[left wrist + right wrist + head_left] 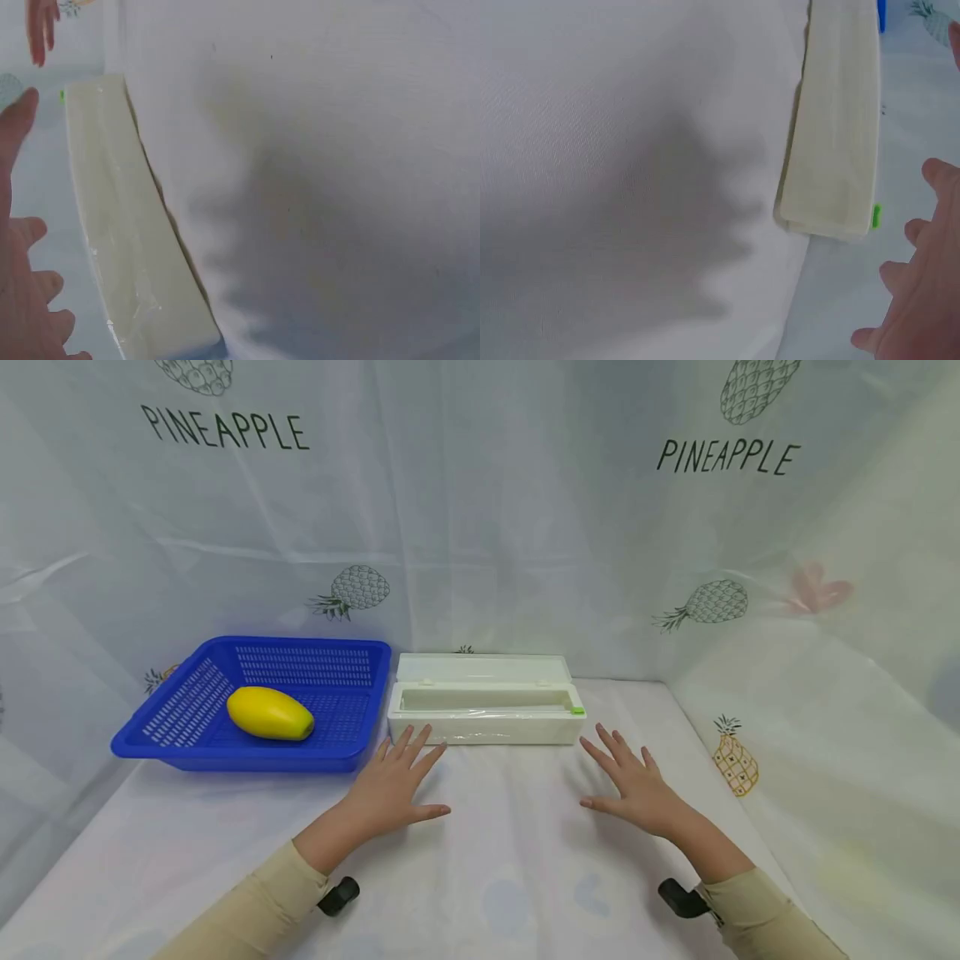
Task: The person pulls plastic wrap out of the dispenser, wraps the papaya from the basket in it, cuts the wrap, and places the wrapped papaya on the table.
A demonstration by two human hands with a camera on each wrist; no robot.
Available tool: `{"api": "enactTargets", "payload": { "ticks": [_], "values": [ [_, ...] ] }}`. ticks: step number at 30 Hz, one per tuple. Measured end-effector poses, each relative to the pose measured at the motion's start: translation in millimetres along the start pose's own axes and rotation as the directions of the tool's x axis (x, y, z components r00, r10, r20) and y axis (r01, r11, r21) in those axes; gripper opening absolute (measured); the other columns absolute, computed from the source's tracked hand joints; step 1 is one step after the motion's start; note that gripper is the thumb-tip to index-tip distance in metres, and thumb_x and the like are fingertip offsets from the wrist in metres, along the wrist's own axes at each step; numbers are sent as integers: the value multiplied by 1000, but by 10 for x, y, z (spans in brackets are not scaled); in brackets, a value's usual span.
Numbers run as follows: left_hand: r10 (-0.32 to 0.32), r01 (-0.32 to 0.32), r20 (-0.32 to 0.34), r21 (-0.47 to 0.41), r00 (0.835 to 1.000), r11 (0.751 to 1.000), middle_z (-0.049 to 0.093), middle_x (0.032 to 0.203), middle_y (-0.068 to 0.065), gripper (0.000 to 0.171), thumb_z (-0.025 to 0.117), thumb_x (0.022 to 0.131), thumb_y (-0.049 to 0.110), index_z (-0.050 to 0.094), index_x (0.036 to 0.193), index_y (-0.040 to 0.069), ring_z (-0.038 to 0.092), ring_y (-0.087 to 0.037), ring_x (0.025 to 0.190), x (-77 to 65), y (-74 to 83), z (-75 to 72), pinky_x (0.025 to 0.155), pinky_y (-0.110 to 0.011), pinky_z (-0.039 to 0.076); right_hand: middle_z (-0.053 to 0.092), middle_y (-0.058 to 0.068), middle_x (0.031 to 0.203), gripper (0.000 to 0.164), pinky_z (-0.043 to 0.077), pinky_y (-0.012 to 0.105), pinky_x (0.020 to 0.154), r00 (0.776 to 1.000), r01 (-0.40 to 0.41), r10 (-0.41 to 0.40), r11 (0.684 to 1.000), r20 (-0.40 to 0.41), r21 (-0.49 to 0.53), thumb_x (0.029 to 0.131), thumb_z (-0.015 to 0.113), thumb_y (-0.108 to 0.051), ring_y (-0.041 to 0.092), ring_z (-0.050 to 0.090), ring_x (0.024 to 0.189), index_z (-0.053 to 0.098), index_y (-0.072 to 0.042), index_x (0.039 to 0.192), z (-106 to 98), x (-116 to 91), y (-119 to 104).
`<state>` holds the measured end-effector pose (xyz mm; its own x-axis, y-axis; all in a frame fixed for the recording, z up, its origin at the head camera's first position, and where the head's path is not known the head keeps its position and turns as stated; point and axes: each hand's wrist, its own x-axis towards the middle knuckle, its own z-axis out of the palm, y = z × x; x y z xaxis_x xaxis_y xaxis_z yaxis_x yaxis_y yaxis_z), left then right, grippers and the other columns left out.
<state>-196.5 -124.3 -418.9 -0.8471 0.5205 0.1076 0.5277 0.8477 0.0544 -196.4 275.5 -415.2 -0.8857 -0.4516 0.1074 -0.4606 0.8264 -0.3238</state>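
Note:
A long white cling film box (486,728) stands at the back of the table with its lid (483,668) raised. Clear film shows along its front, and a small green piece (577,711) sits at its right end. My left hand (393,789), fingers spread and holding nothing, hovers before the box's left end. Over on the other side, my right hand (633,789) is spread too, just in front of and beyond the right end. To the left, a blue plastic basket (352,752) contains a yellow papaya-like fruit (270,713).
A pale cloth (510,860) covers the table. Behind it hangs a white curtain (480,510) printed with pineapples, and the same fabric runs along the right side. The basket stands close beside the box's left end.

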Motion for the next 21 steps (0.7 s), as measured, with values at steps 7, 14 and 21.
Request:
{"api": "enactTargets", "payload": {
  "ticks": [7, 14, 21],
  "values": [
    [-163, 160, 28, -410, 986, 898, 25, 157, -17, 89, 75, 82, 48, 34, 151, 10, 20, -39, 143, 70, -23, 37, 112, -56, 23, 22, 17, 157, 78, 22, 71, 103, 999, -18, 30, 954, -37, 301, 90, 69, -35, 44, 22, 140, 29, -13, 153, 18, 48, 27],
    [-421, 319, 82, -783, 903, 533, 47, 142, -21, 63, 75, 86, 22, 48, 141, 6, 42, -41, 131, 127, -62, 120, 103, -54, 39, 40, 21, 145, 62, 30, 62, 105, 979, -110, 184, 833, -84, 542, 92, 69, -23, 41, 37, 133, 40, -5, 144, 100, 143, 61],
    [-565, 333, 158, -917, 810, 220, 50, 133, -28, 52, 69, 89, 11, 50, 135, -2, 50, -42, 123, 170, -116, 243, 99, -49, 44, 47, 21, 140, 56, 42, 52, 100, 953, -178, 297, 697, -53, 695, 91, 70, -14, 40, 44, 129, 44, 1, 138, 244, 278, 105]
  ]
}}
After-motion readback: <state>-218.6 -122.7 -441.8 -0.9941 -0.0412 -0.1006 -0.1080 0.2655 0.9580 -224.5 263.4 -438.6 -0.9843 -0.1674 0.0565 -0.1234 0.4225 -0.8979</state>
